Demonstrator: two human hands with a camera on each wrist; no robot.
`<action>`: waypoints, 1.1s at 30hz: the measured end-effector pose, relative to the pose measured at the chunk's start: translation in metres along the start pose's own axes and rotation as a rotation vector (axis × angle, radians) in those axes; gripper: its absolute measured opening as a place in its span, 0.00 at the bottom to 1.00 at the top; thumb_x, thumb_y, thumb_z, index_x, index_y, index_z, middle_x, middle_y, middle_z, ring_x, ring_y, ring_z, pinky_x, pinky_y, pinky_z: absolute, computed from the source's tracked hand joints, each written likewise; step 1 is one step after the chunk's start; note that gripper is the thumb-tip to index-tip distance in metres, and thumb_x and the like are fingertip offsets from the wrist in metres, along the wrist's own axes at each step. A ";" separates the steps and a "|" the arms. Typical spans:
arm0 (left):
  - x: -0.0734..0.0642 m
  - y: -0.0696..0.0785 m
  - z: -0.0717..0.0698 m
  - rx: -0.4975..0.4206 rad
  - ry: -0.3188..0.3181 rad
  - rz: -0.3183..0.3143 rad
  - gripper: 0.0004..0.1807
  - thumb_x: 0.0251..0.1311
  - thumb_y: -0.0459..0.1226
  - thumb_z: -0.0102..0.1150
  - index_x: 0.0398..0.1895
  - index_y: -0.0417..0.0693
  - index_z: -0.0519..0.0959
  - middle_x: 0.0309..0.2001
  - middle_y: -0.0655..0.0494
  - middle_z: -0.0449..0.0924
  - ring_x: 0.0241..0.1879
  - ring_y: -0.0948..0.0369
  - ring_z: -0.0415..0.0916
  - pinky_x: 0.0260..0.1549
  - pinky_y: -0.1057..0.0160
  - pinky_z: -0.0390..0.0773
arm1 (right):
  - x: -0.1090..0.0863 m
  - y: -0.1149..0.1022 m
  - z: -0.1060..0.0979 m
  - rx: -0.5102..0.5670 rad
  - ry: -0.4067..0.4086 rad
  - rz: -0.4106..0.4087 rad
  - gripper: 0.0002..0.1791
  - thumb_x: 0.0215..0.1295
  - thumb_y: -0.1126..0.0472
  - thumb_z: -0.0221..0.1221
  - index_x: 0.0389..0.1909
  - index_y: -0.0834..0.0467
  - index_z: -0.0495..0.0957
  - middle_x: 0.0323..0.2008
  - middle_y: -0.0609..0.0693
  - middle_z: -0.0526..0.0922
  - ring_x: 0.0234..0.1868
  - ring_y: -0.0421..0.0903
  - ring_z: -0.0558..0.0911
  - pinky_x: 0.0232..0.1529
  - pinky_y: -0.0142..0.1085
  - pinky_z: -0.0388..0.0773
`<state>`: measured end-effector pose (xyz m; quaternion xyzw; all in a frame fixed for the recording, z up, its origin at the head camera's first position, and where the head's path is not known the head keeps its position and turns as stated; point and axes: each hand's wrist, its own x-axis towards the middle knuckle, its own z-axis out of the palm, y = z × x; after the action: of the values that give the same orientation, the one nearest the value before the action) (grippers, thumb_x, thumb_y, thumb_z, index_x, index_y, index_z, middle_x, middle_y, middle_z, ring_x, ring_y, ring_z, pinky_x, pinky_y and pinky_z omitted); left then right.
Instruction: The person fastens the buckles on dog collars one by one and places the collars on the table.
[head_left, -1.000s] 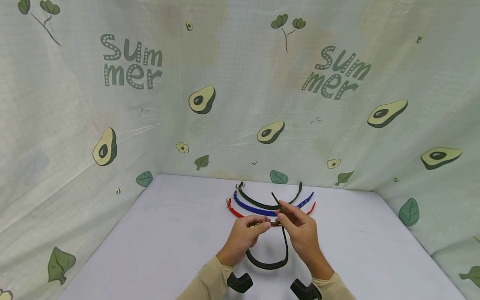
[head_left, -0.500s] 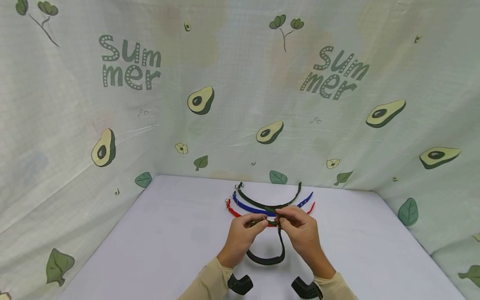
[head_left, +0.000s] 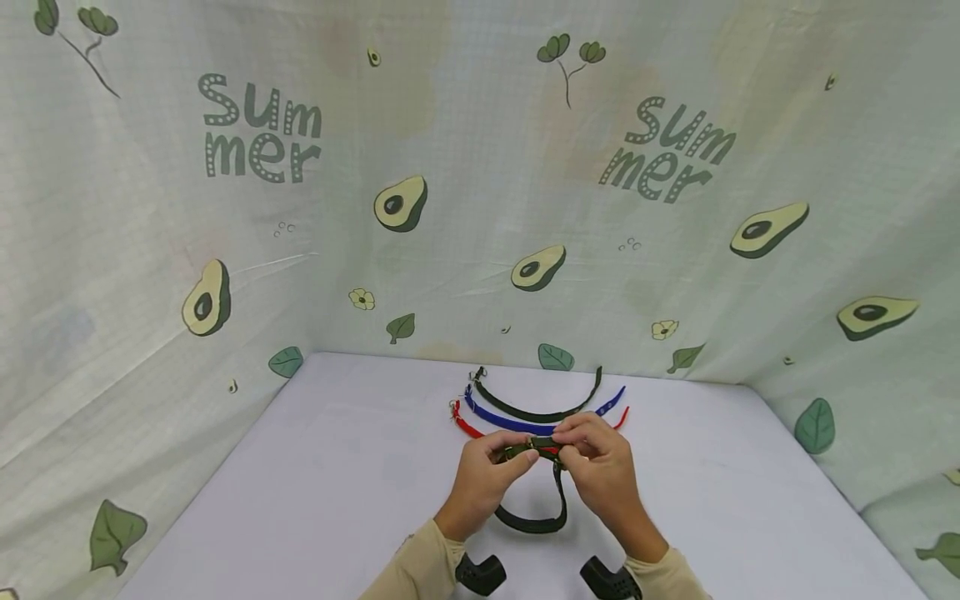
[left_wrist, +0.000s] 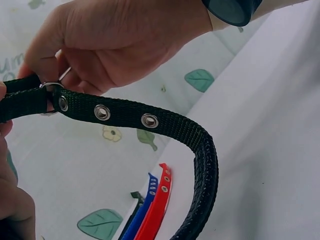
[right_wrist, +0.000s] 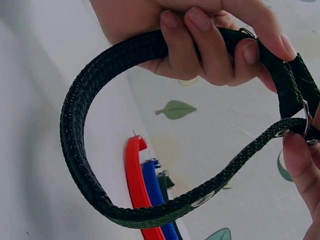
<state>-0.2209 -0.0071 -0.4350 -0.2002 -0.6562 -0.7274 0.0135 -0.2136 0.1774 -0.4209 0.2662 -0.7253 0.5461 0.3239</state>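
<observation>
the left hand (head_left: 480, 477) and right hand (head_left: 602, 473), fingers curled in, pinch a dark green collar (head_left: 532, 526) that hangs looped between them, on the near side of the red collar (head_left: 467, 427) and blue collar (head_left: 510, 423) on the white table (head_left: 322, 492), the cloth (head_left: 465, 125) behind reading "sum mer" twice.

Beige sleeves (head_left: 418, 560), slightly creased; black, blocky, bent-shaped wrist cameras (head_left: 481, 574), one per side.
</observation>
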 end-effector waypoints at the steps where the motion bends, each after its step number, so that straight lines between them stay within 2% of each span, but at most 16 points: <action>1: 0.000 0.001 0.000 0.000 -0.001 0.002 0.14 0.62 0.38 0.69 0.48 0.39 0.84 0.46 0.49 0.83 0.43 0.58 0.81 0.44 0.65 0.81 | 0.000 0.000 0.000 -0.006 0.005 -0.009 0.21 0.47 0.90 0.55 0.29 0.63 0.84 0.36 0.59 0.81 0.38 0.45 0.81 0.28 0.31 0.82; 4: -0.001 0.002 0.000 -0.001 0.002 0.002 0.14 0.62 0.37 0.69 0.48 0.39 0.84 0.47 0.49 0.83 0.44 0.58 0.80 0.45 0.66 0.81 | 0.000 0.000 0.002 -0.050 0.019 -0.052 0.20 0.45 0.90 0.56 0.28 0.63 0.84 0.35 0.59 0.81 0.35 0.45 0.81 0.28 0.28 0.81; 8: -0.002 0.002 0.000 -0.002 0.006 -0.003 0.14 0.63 0.37 0.68 0.49 0.39 0.84 0.48 0.48 0.83 0.44 0.58 0.80 0.45 0.66 0.80 | 0.000 -0.001 0.004 -0.122 0.026 -0.100 0.21 0.44 0.87 0.57 0.29 0.60 0.85 0.34 0.54 0.82 0.31 0.42 0.80 0.27 0.25 0.77; 14: 0.000 0.000 -0.001 -0.019 0.033 -0.027 0.16 0.63 0.40 0.69 0.50 0.40 0.84 0.47 0.49 0.83 0.45 0.59 0.81 0.47 0.66 0.80 | 0.001 -0.002 0.006 -0.143 0.001 -0.167 0.21 0.46 0.84 0.58 0.35 0.58 0.86 0.36 0.51 0.83 0.34 0.44 0.80 0.27 0.25 0.76; 17: 0.001 -0.001 0.000 -0.019 0.050 -0.033 0.16 0.62 0.41 0.70 0.50 0.42 0.84 0.44 0.52 0.84 0.37 0.63 0.79 0.38 0.71 0.79 | 0.001 -0.003 0.006 -0.147 -0.022 -0.180 0.21 0.48 0.83 0.59 0.37 0.58 0.86 0.37 0.51 0.83 0.35 0.45 0.81 0.29 0.25 0.77; 20: 0.001 -0.002 0.000 -0.017 0.057 -0.026 0.16 0.62 0.41 0.69 0.49 0.43 0.84 0.40 0.52 0.84 0.27 0.65 0.71 0.25 0.72 0.71 | 0.001 -0.004 0.006 -0.152 -0.066 -0.146 0.21 0.51 0.82 0.60 0.39 0.57 0.87 0.38 0.49 0.84 0.36 0.44 0.82 0.32 0.24 0.77; 22: 0.001 -0.002 0.000 -0.022 0.057 -0.024 0.15 0.64 0.41 0.68 0.49 0.43 0.83 0.37 0.52 0.83 0.22 0.65 0.66 0.20 0.72 0.65 | 0.000 -0.004 0.006 -0.157 -0.096 -0.121 0.20 0.52 0.81 0.60 0.40 0.57 0.87 0.39 0.49 0.84 0.36 0.44 0.82 0.34 0.25 0.78; 27: 0.001 -0.003 0.000 -0.042 0.044 -0.002 0.12 0.67 0.40 0.64 0.47 0.41 0.80 0.34 0.50 0.84 0.22 0.64 0.68 0.20 0.71 0.67 | -0.002 -0.008 0.007 -0.144 -0.140 -0.036 0.18 0.57 0.78 0.61 0.43 0.55 0.86 0.40 0.46 0.84 0.39 0.41 0.82 0.35 0.31 0.80; 29: 0.000 -0.002 0.000 -0.027 0.034 0.012 0.12 0.68 0.40 0.63 0.46 0.41 0.80 0.35 0.50 0.85 0.24 0.63 0.71 0.21 0.71 0.69 | -0.002 -0.009 0.008 -0.123 -0.161 0.008 0.16 0.61 0.76 0.61 0.45 0.55 0.85 0.40 0.45 0.84 0.39 0.40 0.82 0.36 0.33 0.81; 33: -0.001 -0.002 0.000 0.023 0.014 0.039 0.11 0.68 0.39 0.63 0.46 0.42 0.80 0.34 0.53 0.84 0.23 0.63 0.72 0.21 0.70 0.71 | -0.003 -0.009 0.010 -0.067 -0.229 0.113 0.13 0.68 0.66 0.62 0.51 0.53 0.82 0.43 0.44 0.84 0.37 0.42 0.84 0.37 0.35 0.82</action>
<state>-0.2204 -0.0066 -0.4370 -0.2076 -0.6604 -0.7208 0.0348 -0.2062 0.1652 -0.4196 0.2746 -0.7892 0.5048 0.2168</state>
